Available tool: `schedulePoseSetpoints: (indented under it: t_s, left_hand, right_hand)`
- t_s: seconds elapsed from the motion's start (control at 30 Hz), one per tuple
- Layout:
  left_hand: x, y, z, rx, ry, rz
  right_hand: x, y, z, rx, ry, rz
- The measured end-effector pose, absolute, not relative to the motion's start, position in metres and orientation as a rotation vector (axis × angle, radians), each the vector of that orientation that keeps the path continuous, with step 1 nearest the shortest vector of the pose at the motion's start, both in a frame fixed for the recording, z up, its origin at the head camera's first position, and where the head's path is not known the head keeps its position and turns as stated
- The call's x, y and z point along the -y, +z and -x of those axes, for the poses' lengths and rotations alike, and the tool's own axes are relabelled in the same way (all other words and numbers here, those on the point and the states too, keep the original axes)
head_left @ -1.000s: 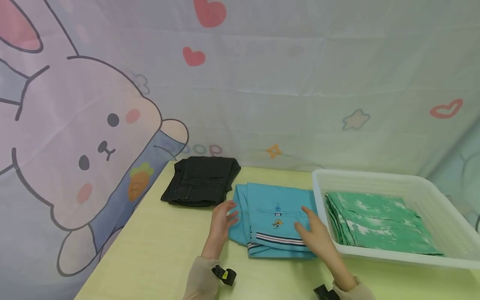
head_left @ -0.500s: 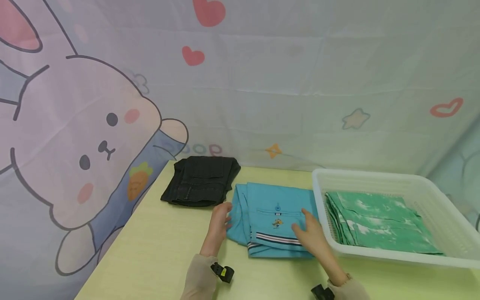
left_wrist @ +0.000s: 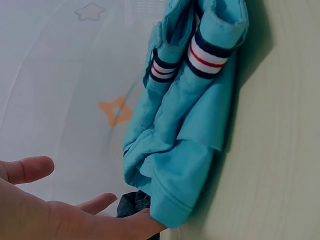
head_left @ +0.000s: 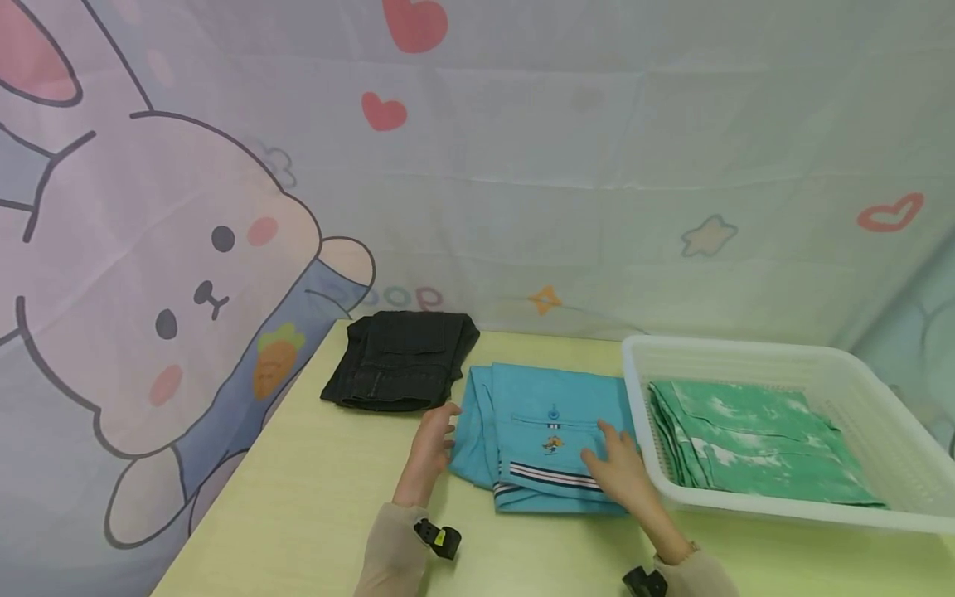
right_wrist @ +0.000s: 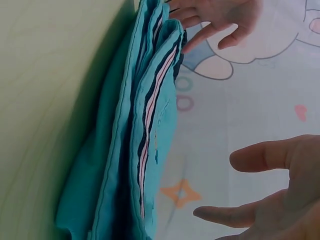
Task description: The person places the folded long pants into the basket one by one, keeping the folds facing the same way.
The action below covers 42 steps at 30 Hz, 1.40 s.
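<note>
Blue folded trousers (head_left: 552, 398) with a striped hem lie flat on the table. My left hand (head_left: 431, 448) is at their left edge, fingers loosely extended; in the left wrist view a fingertip of this hand (left_wrist: 75, 215) meets the cloth's corner. Over the right part of the trousers is my right hand (head_left: 625, 474), its fingers spread. The right wrist view shows that hand (right_wrist: 280, 190) with thumb and finger apart, holding nothing, beside the layered blue cloth (right_wrist: 125, 150).
Black folded trousers (head_left: 403, 361) lie behind and left of the blue ones on the pale yellow table (head_left: 298, 514). A white basket (head_left: 791, 516) stands at the right with green patterned folded cloth (head_left: 761, 444) inside. A printed curtain (head_left: 552, 166) hangs behind.
My left hand has moved slightly left, and the left edge of the blue trousers has spread a little that way. My right hand has shifted slightly down and left.
</note>
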State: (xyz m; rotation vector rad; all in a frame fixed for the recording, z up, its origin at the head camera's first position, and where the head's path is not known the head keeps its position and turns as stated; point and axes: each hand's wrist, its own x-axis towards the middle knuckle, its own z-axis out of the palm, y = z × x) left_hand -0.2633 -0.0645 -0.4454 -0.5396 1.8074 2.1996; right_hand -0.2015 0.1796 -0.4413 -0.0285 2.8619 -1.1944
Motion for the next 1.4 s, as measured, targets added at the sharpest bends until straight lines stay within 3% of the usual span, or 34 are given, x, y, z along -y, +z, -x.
schedulePoseSetpoints:
  t_s: [1.4]
  left_hand:
    - [0.09,-0.44,0.269,-1.966,1.88,0.465]
  right_hand:
    - [-0.161,-0.454,0.197,-2.868,-1.357,0.242]
